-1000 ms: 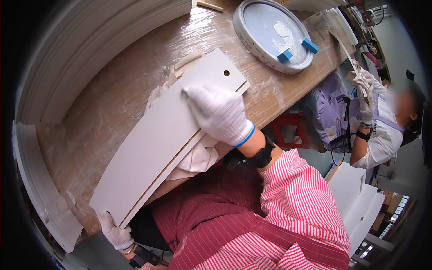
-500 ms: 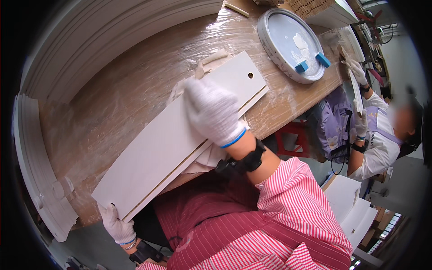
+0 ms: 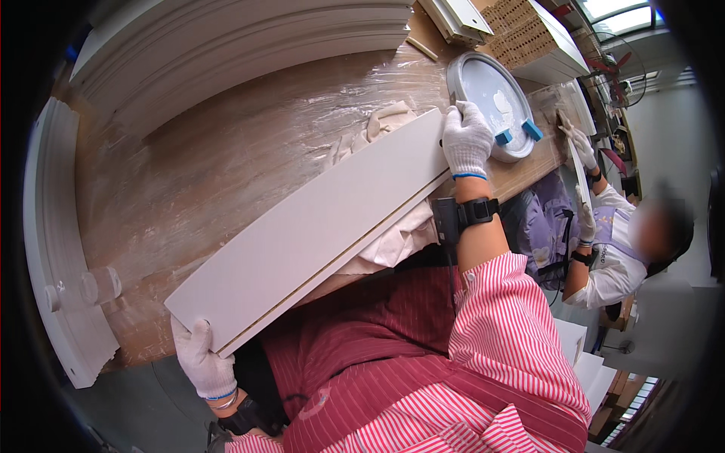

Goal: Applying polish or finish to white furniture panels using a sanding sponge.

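A long white panel [image 3: 317,226] lies slanted across the wooden workbench [image 3: 226,158], its near edge showing a thin groove. My left hand [image 3: 200,362], in a white glove, grips the panel's lower left end from below. My right hand [image 3: 466,140], also gloved, with a black wrist device, holds the panel's upper right end. A crumpled beige cloth [image 3: 381,124] lies partly under the panel.
A round white tray [image 3: 483,98] with two blue blocks sits at the bench's right. Stacked white boards [image 3: 249,38] line the back and a curved white moulding [image 3: 57,249] the left. A co-worker [image 3: 612,241] in white gloves works at right.
My right hand slid from the panel's middle face to its far right end. The panel swung so its grooved edge faces me; the left hand stays at the lower end.
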The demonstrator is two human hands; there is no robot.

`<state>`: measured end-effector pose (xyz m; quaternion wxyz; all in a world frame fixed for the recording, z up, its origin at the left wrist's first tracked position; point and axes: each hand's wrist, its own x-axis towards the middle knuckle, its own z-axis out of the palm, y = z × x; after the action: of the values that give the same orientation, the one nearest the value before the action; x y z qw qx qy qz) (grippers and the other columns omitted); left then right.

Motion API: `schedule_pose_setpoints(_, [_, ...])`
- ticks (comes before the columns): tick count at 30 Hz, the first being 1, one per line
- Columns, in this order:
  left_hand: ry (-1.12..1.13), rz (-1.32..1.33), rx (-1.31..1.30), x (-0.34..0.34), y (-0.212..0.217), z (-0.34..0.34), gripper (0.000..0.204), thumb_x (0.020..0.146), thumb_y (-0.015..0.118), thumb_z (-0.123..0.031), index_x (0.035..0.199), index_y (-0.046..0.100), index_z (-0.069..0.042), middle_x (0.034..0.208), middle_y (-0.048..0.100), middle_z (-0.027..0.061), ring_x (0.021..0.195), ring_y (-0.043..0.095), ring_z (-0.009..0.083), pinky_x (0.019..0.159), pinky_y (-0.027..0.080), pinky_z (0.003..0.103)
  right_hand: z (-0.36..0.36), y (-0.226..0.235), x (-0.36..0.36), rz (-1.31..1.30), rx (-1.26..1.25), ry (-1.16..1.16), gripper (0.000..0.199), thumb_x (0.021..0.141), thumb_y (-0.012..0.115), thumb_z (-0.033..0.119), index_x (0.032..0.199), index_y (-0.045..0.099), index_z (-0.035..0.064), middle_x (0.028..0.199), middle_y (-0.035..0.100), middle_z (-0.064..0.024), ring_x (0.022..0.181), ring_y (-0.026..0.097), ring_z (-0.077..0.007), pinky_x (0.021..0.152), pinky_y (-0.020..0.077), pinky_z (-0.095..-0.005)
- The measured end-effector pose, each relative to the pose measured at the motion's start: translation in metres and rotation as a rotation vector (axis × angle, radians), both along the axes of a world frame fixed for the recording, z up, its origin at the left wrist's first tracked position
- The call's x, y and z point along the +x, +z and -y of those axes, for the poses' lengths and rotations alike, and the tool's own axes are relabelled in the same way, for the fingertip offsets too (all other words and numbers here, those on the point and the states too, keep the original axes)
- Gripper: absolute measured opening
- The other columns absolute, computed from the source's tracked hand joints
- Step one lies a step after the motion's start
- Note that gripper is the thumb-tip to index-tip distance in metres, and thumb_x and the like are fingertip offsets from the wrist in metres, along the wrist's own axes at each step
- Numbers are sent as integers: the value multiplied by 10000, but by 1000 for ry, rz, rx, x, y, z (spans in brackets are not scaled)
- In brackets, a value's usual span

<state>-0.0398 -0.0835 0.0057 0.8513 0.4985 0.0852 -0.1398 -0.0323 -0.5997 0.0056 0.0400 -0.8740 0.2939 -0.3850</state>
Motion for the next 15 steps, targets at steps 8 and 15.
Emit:
schedule_pose_setpoints(8, [25,-87,-58,1,-6,-3,493,992,580,-72,1441,411,39,1294,600,148,1156,632,237,993,532,368,-193,-3,26,-60,30,546,131,890,677,134,1015,677,94,843,674,-143,734,670,-348,627,535,-432])
schedule_pose_setpoints(15, [59,-243,-188,4,3,1,596,1073,452,-461,1447,442,4,1326,589,143,1189,608,249,1009,514,401,-392,21,17,-339,155,1020,146,792,666,171,905,600,106,749,610,-85,627,650,-285,526,511,-406])
